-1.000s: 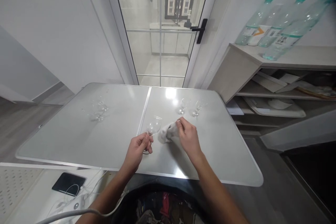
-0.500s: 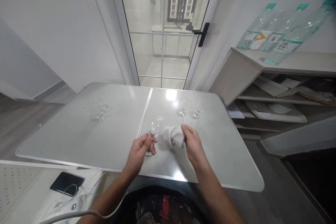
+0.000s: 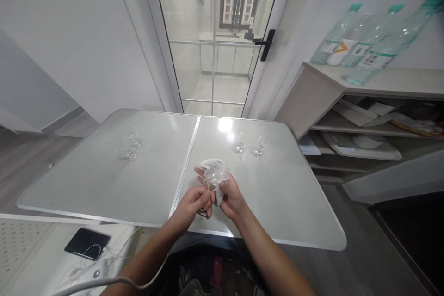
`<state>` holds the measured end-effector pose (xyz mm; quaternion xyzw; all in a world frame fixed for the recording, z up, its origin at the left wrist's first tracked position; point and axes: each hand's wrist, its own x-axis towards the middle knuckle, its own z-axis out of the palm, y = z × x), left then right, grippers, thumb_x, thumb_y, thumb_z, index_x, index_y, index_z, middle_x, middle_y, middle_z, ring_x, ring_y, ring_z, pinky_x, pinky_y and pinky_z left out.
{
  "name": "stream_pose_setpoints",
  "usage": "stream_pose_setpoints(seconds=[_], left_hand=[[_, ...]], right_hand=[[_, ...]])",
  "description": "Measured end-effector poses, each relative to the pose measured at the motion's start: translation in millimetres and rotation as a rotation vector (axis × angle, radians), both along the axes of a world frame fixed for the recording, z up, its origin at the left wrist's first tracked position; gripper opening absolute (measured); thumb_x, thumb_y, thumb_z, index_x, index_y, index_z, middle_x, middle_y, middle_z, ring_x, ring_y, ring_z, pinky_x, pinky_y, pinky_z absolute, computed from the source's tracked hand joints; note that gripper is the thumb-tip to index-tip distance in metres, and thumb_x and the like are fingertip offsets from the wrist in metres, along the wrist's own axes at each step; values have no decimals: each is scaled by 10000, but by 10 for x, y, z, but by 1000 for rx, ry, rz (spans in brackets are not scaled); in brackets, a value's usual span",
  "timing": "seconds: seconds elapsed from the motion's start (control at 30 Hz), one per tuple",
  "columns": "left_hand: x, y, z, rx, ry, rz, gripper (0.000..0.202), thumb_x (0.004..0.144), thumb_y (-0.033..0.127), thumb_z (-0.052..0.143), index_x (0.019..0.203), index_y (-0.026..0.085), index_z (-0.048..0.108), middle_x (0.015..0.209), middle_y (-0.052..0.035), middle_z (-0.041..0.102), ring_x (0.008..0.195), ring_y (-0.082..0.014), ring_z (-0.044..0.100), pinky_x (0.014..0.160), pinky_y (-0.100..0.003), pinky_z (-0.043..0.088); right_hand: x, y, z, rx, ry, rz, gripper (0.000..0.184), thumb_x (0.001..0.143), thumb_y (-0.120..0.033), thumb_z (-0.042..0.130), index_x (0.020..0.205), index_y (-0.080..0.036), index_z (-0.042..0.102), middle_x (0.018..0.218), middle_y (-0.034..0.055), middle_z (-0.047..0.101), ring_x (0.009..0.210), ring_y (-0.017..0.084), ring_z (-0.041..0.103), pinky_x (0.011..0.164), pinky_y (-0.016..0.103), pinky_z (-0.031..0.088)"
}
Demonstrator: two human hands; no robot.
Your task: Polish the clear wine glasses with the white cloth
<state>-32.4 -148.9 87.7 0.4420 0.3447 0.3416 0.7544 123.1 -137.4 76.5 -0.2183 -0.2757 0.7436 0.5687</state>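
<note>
My left hand (image 3: 198,203) is closed round the stem of a clear wine glass (image 3: 215,173), which tilts up and to the right. Behind and around the bowl lies a white cloth (image 3: 219,194), gripped by my right hand (image 3: 232,196). My right thumb presses near the side of the bowl, and the fingers reach behind it to the left. Part of the glass's base shows under my left fingers. Farther back on the right half of the table stand two more glasses, one (image 3: 240,144) beside the other (image 3: 258,147).
Several clear glasses (image 3: 131,151) stand on the left half of the folding table (image 3: 152,180). At lower left, a black phone (image 3: 88,243) and cables lie on a white surface. On the right, plastic bottles (image 3: 373,62) top a shelf unit (image 3: 322,85). A glass door (image 3: 212,78) is behind.
My right hand has moved left with the cloth and brought it against the glass bowl. The cloth, bunched and apart from the glass before, now wraps behind it. My left hand keeps the stem.
</note>
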Motion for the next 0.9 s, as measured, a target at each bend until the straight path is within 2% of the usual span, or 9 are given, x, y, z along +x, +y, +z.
stream_pose_setpoints(seconds=[0.13, 0.2, 0.27, 0.37, 0.47, 0.53, 0.63, 0.77, 0.9], left_hand=[[-79, 38, 47, -364, -219, -259, 409, 854, 496, 732, 718, 174, 520, 567, 90, 258, 448, -59, 241, 429, -212, 282], [-105, 43, 55, -388, -223, -289, 430, 849, 520, 724, 710, 188, 489, 567, 96, 236, 450, -60, 194, 415, -213, 259], [-112, 43, 48, -217, -100, -174, 438, 886, 561, 663, 722, 193, 492, 554, 91, 263, 442, -70, 236, 437, -223, 281], [-103, 47, 5, 234, 280, 28, 433, 971, 553, 539, 734, 191, 530, 531, 43, 411, 482, -112, 408, 529, -249, 344], [-74, 39, -79, 587, 638, 230, 364, 973, 454, 555, 715, 197, 547, 613, -9, 537, 581, -142, 482, 619, -275, 358], [-53, 23, -132, 647, 720, 337, 325, 937, 419, 605, 703, 201, 546, 657, -19, 547, 610, -148, 474, 633, -280, 347], [-59, 7, -144, 409, 485, 211, 380, 941, 493, 592, 707, 199, 540, 607, 0, 481, 571, -143, 457, 599, -271, 365], [-131, 24, -69, -192, -98, -150, 439, 895, 565, 648, 709, 202, 483, 534, 86, 269, 446, -93, 294, 471, -244, 359], [-123, -1, -80, -288, -265, -186, 432, 862, 515, 723, 704, 185, 493, 522, 87, 303, 427, -75, 313, 469, -247, 413]], right_hand=[[32, 78, -101, 82, 173, 97, 818, 486, -485, 993, 1195, -253, 657, 1064, 81, 729, 971, 258, 700, 803, 360, 588], [56, 122, -77, 108, 216, 99, 812, 459, -457, 1000, 1173, -276, 656, 1051, 58, 721, 936, 237, 702, 800, 351, 584], [68, 154, 3, 94, 130, 98, 743, 517, -421, 984, 1161, -257, 650, 1065, 69, 733, 917, 235, 716, 820, 362, 580], [17, 143, 173, 49, -112, 25, 605, 619, -376, 946, 1117, -200, 650, 1062, 101, 757, 891, 237, 727, 844, 375, 574], [-122, 51, 304, -48, -314, -212, 447, 718, -376, 898, 1042, -187, 656, 1016, 76, 757, 859, 201, 704, 802, 322, 565], [-209, -14, 333, -120, -405, -410, 414, 745, -367, 885, 1045, -205, 651, 979, 39, 747, 854, 178, 691, 804, 294, 558], [-233, -32, 289, -129, -325, -401, 470, 717, -336, 907, 1089, -224, 642, 1006, 36, 753, 919, 189, 707, 838, 295, 565], [-91, 85, 179, -34, 11, 102, 629, 616, -421, 948, 1128, -211, 649, 1050, 84, 773, 1065, 263, 721, 974, 415, 565], [-6, 148, 157, 48, 52, 303, 685, 532, -462, 975, 1077, -190, 661, 1117, 122, 770, 1060, 275, 728, 961, 421, 587]])
